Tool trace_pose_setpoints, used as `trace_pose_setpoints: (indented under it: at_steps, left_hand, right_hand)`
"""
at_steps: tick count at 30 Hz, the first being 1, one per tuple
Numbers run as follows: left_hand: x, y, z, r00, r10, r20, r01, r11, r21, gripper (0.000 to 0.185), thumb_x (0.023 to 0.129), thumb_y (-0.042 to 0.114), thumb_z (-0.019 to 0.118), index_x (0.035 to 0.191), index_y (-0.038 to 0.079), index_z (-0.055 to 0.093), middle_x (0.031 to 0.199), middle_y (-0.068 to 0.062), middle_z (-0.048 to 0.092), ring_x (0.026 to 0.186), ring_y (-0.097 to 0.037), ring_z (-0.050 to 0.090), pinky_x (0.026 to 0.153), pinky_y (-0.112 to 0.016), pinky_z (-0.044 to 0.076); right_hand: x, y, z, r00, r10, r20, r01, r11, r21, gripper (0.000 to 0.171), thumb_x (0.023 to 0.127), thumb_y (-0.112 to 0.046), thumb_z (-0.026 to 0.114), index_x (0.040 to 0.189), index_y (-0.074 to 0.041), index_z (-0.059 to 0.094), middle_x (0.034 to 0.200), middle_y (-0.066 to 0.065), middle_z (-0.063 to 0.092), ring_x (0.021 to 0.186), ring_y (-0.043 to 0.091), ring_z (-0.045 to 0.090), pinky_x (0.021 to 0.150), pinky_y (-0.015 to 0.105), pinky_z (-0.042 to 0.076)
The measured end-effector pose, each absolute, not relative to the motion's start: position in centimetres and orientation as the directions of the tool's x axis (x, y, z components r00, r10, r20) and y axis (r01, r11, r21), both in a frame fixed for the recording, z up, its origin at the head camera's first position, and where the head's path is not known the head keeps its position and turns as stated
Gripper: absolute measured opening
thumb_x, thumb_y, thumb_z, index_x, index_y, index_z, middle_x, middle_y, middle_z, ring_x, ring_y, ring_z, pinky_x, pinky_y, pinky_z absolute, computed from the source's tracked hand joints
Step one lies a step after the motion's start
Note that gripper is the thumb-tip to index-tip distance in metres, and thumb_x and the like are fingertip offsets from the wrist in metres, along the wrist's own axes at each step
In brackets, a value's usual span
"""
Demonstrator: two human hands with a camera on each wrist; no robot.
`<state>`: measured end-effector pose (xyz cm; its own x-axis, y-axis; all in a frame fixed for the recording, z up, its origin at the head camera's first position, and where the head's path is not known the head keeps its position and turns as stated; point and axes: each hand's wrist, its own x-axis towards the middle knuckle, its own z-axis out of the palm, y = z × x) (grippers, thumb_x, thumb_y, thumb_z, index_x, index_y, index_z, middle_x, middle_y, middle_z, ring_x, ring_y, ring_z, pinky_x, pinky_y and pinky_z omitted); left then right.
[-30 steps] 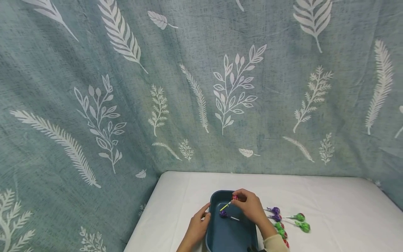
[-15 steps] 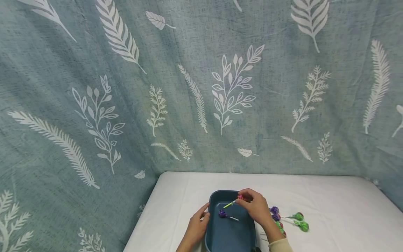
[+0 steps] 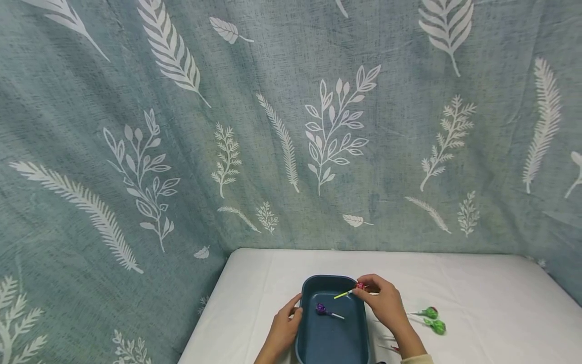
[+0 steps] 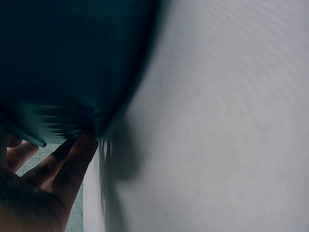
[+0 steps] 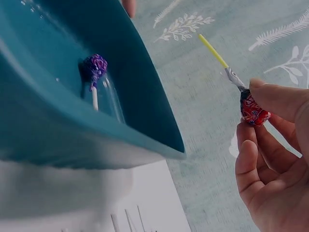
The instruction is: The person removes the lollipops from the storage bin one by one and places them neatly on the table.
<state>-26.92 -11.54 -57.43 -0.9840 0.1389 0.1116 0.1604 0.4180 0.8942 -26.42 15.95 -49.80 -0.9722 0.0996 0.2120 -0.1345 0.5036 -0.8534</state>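
My right hand (image 3: 384, 304) pinches a red-wrapped lollipop (image 5: 254, 113) by its head between thumb and fingertips. Its yellow stick (image 5: 212, 50) points left, over the far right corner of the deep blue tray (image 3: 334, 344). Inside that tray lies a purple-wrapped lollipop (image 3: 321, 309) with a white stick, seen in the right wrist view too. At the tray's left side is my left hand (image 3: 283, 329), its extended fingers touching the outer wall near the rim. The left wrist view shows those fingertips (image 4: 86, 141) against the ridged wall.
Two green-wrapped lollipops (image 3: 437, 327) lie on the white tabletop (image 3: 491, 303) to the right. White sticks and a bit of red wrapper (image 3: 394, 349) show beside the right forearm, which hides other lollipops. A leaf-patterned curtain (image 3: 291, 151) hangs behind the table.
My right hand has carried the red lollipop to the right, from over the tray's inside to its right rim. The purple lollipops outside the tray are now hidden. The left hand stays put.
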Motion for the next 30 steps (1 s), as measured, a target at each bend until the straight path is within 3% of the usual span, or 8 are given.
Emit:
trace_pose_setpoints:
  at_steps: [6,10,23,30]
  left_hand:
    - [-26.9,-11.6,-57.2,-0.983,0.146,0.116,0.167,0.416,0.894,0.043,0.103,0.018,0.056,0.145,0.007,0.056,0.111,-0.013,0.072,0.093,-0.021,0.067,0.080,-0.041,0.053]
    - [-26.7,-11.6,-57.1,-0.983,0.143,0.117,0.167,0.420,0.892,0.043,0.103,0.017,0.056,0.144,0.007,0.056,0.110,-0.013,0.072,0.093,-0.022,0.067,0.079,-0.040,0.053]
    - [-27.1,-11.6,-57.2,-0.984,0.140,0.107,0.157,0.425,0.891,0.043,0.103,0.018,0.056,0.145,0.007,0.056,0.110,-0.013,0.072,0.095,-0.022,0.066,0.082,-0.044,0.053]
    - [-27.0,-11.6,-57.4,-0.985,0.138,0.108,0.157,0.423,0.892,0.043,0.103,0.019,0.056,0.144,0.008,0.057,0.108,-0.010,0.072,0.092,-0.019,0.066,0.079,-0.038,0.053]
  right_hand:
    - [-26.1,17.0,-49.8,-0.966,0.132,0.220,-0.128,0.496,-0.859,0.023,0.087,-0.020,0.082,0.106,-0.010,0.073,0.097,0.004,0.073,0.096,0.026,0.069,0.069,0.032,0.053]
    - [-25.9,17.7,-50.0,-0.965,0.150,0.214,-0.113,0.499,-0.859,0.025,0.087,-0.020,0.081,0.108,-0.009,0.073,0.097,0.004,0.072,0.095,0.024,0.069,0.071,0.029,0.053]
    - [-24.7,20.6,-49.7,-0.961,0.214,0.177,-0.041,0.523,-0.852,0.034,0.089,-0.024,0.080,0.116,-0.005,0.070,0.106,0.010,0.072,0.101,0.028,0.068,0.083,0.041,0.054]
    - [-23.9,22.4,-49.9,-0.963,0.232,0.140,0.009,0.544,-0.839,0.042,0.090,-0.032,0.079,0.118,-0.003,0.068,0.112,0.014,0.071,0.104,0.032,0.067,0.088,0.049,0.053]
